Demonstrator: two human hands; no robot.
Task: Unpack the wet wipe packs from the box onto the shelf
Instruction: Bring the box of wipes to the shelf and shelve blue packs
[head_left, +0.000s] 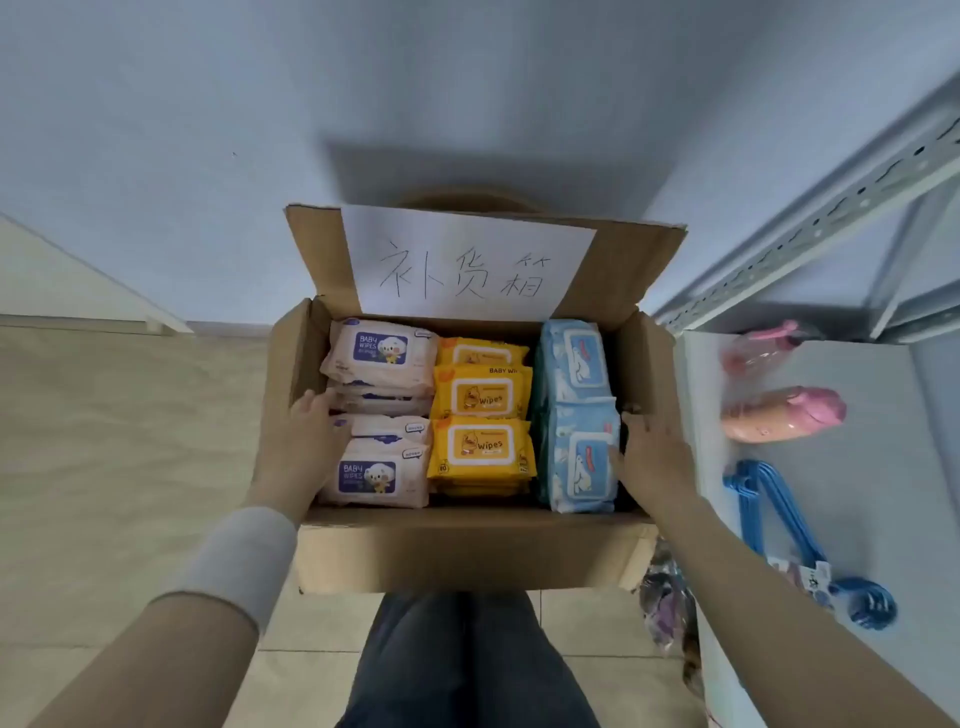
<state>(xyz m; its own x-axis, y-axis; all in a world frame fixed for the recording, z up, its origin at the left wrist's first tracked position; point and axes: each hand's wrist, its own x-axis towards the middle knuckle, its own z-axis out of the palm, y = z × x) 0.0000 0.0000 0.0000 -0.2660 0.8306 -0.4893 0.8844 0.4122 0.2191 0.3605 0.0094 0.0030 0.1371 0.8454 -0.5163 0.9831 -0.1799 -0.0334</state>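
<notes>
left hand: palm down, fingers together, pointing forward, tips curled slightly down
left forearm: reaches in from lower left, pale cuff at wrist, tan sleeve behind it
right hand: palm turned inward, fingers extended forward, thumb apart
right forearm: comes in from lower right, tan sleeve
legs: dark trousers, bottom centre

Head camera, steeply downward, close over open box.
</notes>
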